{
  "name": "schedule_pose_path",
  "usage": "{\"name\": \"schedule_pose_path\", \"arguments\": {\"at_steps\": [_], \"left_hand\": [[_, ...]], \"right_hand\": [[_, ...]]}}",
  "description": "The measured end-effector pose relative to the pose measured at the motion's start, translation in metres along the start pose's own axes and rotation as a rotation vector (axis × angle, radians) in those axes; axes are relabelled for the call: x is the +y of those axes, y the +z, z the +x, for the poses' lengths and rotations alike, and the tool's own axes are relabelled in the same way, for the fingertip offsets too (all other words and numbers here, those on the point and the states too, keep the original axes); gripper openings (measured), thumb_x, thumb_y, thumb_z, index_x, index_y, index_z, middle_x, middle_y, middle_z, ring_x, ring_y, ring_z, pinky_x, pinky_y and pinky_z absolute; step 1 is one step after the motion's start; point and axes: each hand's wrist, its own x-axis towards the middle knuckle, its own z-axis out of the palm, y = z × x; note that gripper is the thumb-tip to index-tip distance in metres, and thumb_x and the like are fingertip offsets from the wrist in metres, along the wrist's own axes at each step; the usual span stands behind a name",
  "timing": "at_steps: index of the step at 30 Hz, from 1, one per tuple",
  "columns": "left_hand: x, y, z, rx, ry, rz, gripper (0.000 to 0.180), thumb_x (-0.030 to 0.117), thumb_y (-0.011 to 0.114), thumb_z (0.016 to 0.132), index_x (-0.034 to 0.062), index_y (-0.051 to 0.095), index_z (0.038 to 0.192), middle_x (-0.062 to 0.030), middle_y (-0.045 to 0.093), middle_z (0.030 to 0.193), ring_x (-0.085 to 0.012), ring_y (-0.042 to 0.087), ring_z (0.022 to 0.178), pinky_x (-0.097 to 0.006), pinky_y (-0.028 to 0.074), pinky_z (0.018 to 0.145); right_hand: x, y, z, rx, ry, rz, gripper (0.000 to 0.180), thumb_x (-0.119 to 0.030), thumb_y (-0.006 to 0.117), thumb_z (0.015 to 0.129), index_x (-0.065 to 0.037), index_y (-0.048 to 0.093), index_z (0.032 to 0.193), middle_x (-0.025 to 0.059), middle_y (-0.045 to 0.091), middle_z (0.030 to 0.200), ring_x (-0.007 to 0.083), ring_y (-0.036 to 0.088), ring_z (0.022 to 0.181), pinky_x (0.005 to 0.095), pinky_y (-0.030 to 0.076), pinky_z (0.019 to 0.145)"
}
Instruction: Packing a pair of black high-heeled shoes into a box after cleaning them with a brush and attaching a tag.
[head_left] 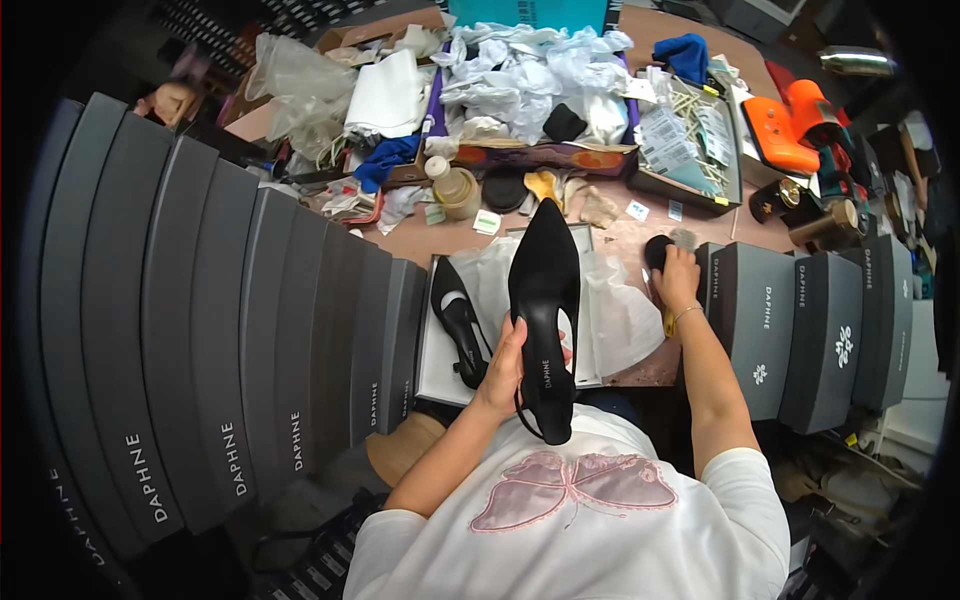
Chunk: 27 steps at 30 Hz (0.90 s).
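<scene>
Hands apart: your left hand [505, 372] grips a black slingback pump [545, 300] above the open shoebox [431, 385]; your right hand [681, 276] touches a dark round pad [656, 252], its grip unclear. Keep the pump supported near its heel.

A brownish-pink worktable [625, 238], a tan rounded surface [400, 448] below its near edge, a white panel [915, 432] at lower right.
</scene>
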Motion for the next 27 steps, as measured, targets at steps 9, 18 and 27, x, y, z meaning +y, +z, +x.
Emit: {"name": "schedule_pose_path", "arguments": {"at_steps": [9,18,27], "left_hand": [[-0.048,-0.005,0.017,0.208,0.038,0.037,0.048,0.05,0.032,0.101,0.0089,0.04,0.123,-0.0101,0.058,0.106,-0.0193,0.065,0.083,-0.032,0.057,0.069],[-0.06,-0.006,0.023,0.313,0.224,0.595,0.068,0.046,0.031,0.102,0.0014,0.004,0.146,-0.0199,0.034,0.127,-0.0266,0.038,0.11,-0.034,0.035,0.093],[-0.01,-0.008,0.022,-0.057,-0.097,0.108,0.032,0.03,0.055,0.096,0.0005,0.057,0.109,-0.0089,0.065,0.088,-0.0181,0.066,0.081,-0.031,0.056,0.075]], "right_hand": [[-0.093,-0.164,-0.084,-0.127,-0.587,0.868,0.04,-0.007,0.054,0.082,0.001,0.053,0.121,0.0194,0.054,0.115,0.0328,0.057,0.102,0.0381,0.047,0.087],[-0.128,-0.136,-0.119,-0.401,-0.831,0.69,0.026,-0.004,0.059,0.078,0.002,0.063,0.103,0.0184,0.058,0.096,0.0361,0.06,0.089,0.0391,0.048,0.076],[-0.043,-0.167,-0.092,-0.121,0.101,1.726,0.033,-0.005,0.055,0.089,0.003,0.058,0.121,0.0028,0.063,0.103,0.0077,0.056,0.091,0.0227,0.046,0.079]]}}
